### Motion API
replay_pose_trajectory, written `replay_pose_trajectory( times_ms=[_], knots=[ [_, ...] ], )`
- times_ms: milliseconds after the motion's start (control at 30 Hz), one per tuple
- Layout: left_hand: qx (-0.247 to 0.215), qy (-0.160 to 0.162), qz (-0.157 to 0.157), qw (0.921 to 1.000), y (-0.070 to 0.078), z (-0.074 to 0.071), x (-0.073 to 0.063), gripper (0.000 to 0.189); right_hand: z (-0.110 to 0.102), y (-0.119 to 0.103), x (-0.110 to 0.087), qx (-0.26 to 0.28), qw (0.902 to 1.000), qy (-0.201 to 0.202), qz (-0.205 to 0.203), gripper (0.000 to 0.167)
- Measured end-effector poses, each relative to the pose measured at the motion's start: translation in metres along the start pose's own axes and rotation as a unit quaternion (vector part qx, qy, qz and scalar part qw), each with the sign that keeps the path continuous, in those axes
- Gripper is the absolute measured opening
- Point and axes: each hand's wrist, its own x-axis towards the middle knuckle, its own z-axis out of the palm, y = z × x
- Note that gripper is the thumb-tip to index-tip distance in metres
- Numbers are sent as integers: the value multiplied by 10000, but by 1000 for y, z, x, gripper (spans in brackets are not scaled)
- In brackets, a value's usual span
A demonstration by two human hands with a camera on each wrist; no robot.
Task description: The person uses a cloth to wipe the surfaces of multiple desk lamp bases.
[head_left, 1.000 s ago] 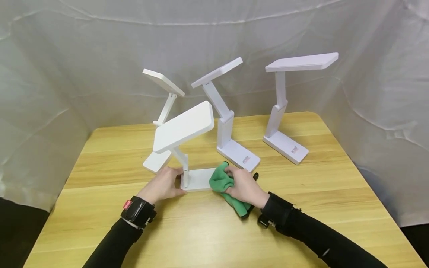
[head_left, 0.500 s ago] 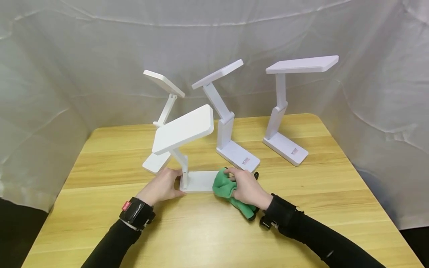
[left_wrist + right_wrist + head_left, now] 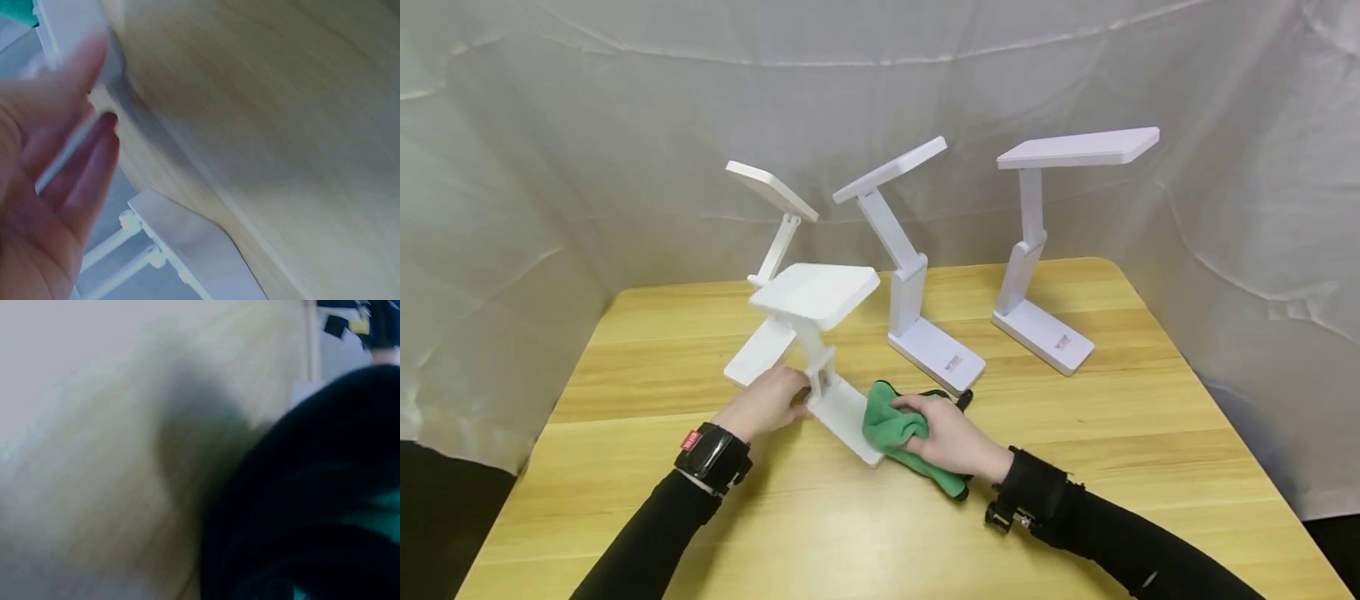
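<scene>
Cloth (image 3: 889, 427), green and crumpled, clamped in right grip (image 3: 951, 437) against smooth, rectangular white lamp base (image 3: 842, 417). Left grip (image 3: 766, 402) loosely apart alongside.

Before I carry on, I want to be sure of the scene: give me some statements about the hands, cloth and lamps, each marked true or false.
The right hand holds a green cloth. True.
The green cloth is spread out flat. False: it is bunched up.
The left hand is beside the front lamp. True.
Neither hand touches the rear right lamp. True.
The rear right lamp is folded flat. False: it stands unfolded.
</scene>
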Motion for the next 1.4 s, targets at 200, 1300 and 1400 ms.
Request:
replay_pose_trajectory(
  times_ms=[200,1300,1400],
  knots=[
    [-909,455,-664,9926,9,7,2,33,9,-12,-4,-337,9993,-141,-78,52],
    [-1324,680,-1959,9693,13,20,21,33,5,-15,14,-858,9915,-736,-644,49],
    [-1377,639,-2005,9679,11,20,23,33,3,-16,29,-782,9913,-807,-688,46]
  ],
)
